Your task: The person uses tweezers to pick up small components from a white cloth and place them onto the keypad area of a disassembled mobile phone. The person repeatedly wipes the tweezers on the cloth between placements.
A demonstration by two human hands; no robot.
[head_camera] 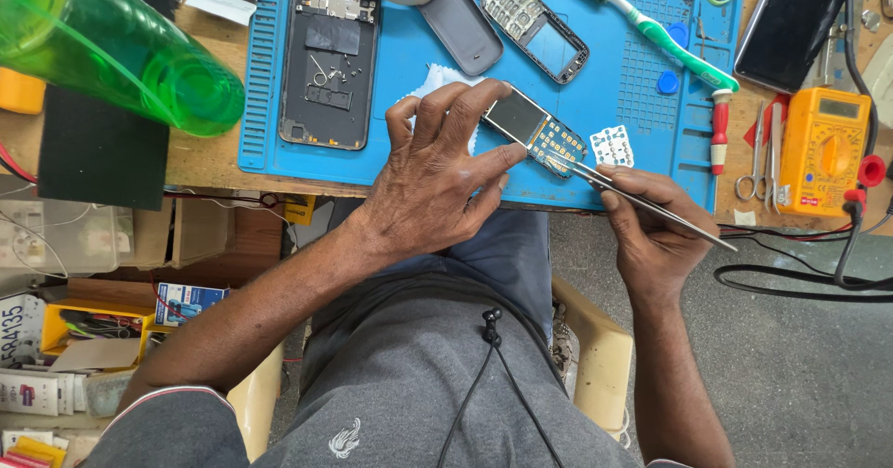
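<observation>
My left hand (437, 175) pinches a small phone circuit board (539, 133) with its screen and keypad contacts, holding it over the near edge of the blue work mat (409, 63). My right hand (651, 221) grips metal tweezers (633, 193), whose tips touch the lower end of the board. A white keypad membrane (612, 145) lies on the mat just right of the board. A white cloth (437, 82) shows behind my left fingers.
On the mat lie an opened smartphone (327, 54), a phone back cover (462, 26), a keypad front frame (535, 28), a green toothbrush (660, 33) and a red screwdriver (719, 128). An orange multimeter (823, 150) with leads and scissors (752, 166) sit right. A green bottle (112, 45) stands left.
</observation>
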